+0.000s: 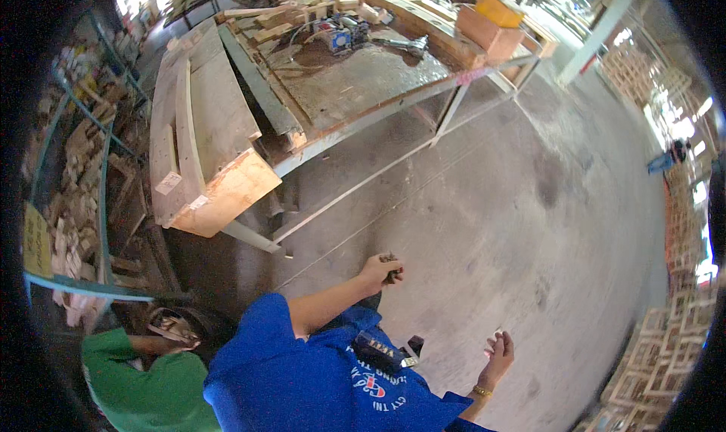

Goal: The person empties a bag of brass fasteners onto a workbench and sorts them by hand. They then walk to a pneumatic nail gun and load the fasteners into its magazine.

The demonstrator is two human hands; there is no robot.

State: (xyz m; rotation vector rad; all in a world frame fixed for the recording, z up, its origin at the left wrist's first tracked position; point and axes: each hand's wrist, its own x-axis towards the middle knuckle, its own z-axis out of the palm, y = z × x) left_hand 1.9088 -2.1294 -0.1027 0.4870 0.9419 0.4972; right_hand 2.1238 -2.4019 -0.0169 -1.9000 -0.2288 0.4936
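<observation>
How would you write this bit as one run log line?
left hand: holds small dark object | right hand: apart, grip unclear | ahead: cluttered workbench | beside: person in green

lettering (395, 403) on blue shirt (272, 379), yellow sign (35, 241), device (376, 352)

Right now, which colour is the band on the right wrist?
The band is gold-coloured; the head view shows it.

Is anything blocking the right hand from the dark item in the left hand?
Nothing visible does: between the right hand and the dark item in the left hand, only the grey floor shows behind the gap.
</observation>
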